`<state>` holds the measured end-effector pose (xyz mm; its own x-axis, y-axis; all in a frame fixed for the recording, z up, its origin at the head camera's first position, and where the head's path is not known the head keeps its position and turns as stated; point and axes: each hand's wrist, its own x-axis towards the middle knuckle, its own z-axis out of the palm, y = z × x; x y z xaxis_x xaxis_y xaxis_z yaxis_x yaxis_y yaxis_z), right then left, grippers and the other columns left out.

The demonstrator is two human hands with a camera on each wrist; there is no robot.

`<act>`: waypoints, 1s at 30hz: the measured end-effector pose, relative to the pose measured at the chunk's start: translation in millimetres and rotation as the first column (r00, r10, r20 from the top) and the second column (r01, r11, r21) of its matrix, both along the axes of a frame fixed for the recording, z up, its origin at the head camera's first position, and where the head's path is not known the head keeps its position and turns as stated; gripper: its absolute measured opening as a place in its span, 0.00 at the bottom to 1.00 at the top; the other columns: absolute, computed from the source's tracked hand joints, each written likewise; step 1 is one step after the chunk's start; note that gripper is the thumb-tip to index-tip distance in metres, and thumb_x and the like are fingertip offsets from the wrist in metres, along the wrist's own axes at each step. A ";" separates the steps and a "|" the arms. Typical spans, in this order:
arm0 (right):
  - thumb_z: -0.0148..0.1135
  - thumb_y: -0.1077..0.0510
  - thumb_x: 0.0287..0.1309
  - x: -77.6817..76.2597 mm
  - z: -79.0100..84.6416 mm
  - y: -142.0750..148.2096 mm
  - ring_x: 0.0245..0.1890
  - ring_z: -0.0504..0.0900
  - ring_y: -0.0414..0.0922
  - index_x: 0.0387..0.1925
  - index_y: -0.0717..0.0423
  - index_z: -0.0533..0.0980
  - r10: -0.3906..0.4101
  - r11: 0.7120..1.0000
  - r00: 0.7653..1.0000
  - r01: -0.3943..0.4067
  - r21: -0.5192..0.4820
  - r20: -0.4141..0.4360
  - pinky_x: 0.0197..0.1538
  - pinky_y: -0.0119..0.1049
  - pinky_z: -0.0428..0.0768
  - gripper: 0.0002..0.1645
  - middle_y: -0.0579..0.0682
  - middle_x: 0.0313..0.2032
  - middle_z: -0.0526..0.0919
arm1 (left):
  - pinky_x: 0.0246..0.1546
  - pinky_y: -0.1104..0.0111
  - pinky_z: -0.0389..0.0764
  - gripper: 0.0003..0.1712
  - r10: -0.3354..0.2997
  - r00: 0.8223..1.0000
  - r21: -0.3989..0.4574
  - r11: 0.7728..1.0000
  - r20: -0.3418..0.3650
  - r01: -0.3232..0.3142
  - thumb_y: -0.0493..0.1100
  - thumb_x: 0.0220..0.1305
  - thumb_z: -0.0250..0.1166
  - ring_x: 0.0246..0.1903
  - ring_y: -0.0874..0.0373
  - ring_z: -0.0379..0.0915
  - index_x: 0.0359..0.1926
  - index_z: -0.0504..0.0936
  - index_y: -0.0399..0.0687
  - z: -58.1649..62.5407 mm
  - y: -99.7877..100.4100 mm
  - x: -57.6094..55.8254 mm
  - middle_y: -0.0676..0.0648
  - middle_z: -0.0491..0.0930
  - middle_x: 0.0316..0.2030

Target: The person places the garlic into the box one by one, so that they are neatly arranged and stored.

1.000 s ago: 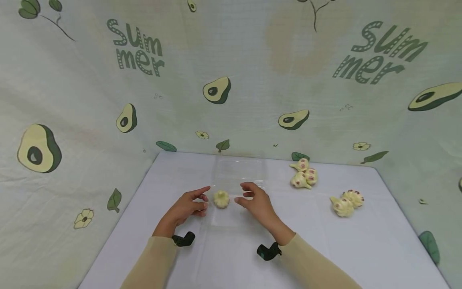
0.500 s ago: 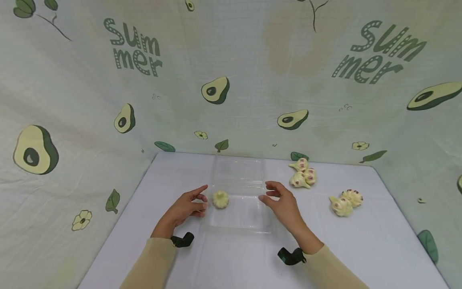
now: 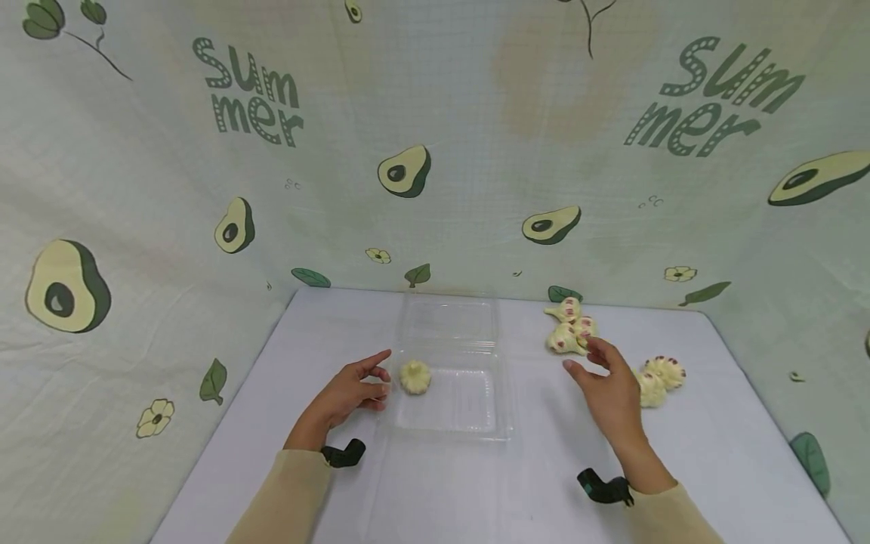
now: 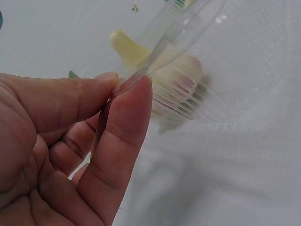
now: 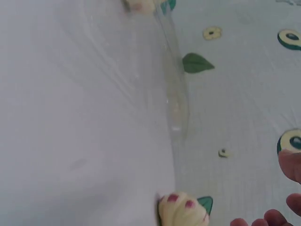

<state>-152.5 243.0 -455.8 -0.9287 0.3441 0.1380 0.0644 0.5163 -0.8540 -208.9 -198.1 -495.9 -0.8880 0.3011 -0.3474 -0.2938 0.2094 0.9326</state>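
Garlic bulbs (image 3: 415,377) number 6: 1 in 1 clear container (image 3: 457,404).

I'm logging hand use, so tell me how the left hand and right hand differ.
The left hand pinches the edge of the clear box; the right hand holds nothing. The left hand is at the box; the right hand is near the garlic bulbs outside it. Both come out of beige sleeves.

White table (image 3: 435,491) with an open clear plastic box (image 3: 462,404), three garlic bulbs (image 3: 579,328) together, another garlic pair (image 3: 658,380).
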 end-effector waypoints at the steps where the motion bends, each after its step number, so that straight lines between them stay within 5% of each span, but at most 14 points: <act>1: 0.73 0.53 0.67 1.1 -0.8 6.5 0.63 0.77 0.53 0.72 0.55 0.73 -0.026 1.000 1.000 0.026 0.000 -0.009 0.45 0.10 0.70 0.35 0.59 0.64 0.79 | 0.37 0.67 0.89 0.46 -0.002 1.000 0.000 1.000 -0.002 0.002 0.29 0.68 0.68 0.38 0.56 0.79 0.83 0.61 0.52 0.0 0.1 0.0 0.41 0.74 0.50; 6: 0.73 0.54 0.67 7.9 -3.5 39.6 0.64 0.73 0.54 0.74 0.55 0.72 -0.144 0.987 0.990 0.143 0.066 -0.001 0.48 0.18 0.69 0.37 0.59 0.67 0.77 | 0.37 0.68 0.88 0.46 -0.007 1.000 -0.004 1.000 -0.005 0.007 0.29 0.69 0.67 0.37 0.56 0.79 0.83 0.61 0.52 0.4 1.0 0.0 0.41 0.74 0.50; 15: 0.71 0.52 0.68 12.1 -20.6 84.0 0.67 0.66 0.66 0.77 0.59 0.67 -0.207 0.972 0.973 0.193 0.135 0.102 0.54 0.57 0.66 0.42 0.71 0.69 0.70 | 0.36 0.68 0.88 0.46 0.002 1.000 -0.013 1.000 -0.001 -0.002 0.29 0.69 0.67 0.36 0.56 0.79 0.83 0.61 0.51 2.4 1.6 0.4 0.42 0.75 0.50; 24: 0.73 0.56 0.65 8.8 -45.3 99.1 0.67 0.65 0.72 0.76 0.63 0.66 -0.195 0.972 0.974 0.176 0.153 0.117 0.62 0.65 0.64 0.43 0.75 0.70 0.68 | 0.37 0.67 0.88 0.46 0.002 1.000 -0.016 1.000 0.001 -0.002 0.29 0.68 0.68 0.38 0.56 0.79 0.83 0.61 0.53 1.4 0.6 0.0 0.42 0.75 0.50; 30: 0.71 0.52 0.66 8.8 -54.7 103.0 0.64 0.64 0.74 0.76 0.63 0.66 -0.190 0.973 0.971 0.165 0.163 0.148 0.58 0.63 0.65 0.43 0.76 0.66 0.70 | 0.37 0.67 0.88 0.46 0.000 1.000 -0.015 1.000 0.001 0.000 0.28 0.69 0.67 0.38 0.56 0.79 0.83 0.61 0.53 2.4 1.4 1.2 0.42 0.75 0.50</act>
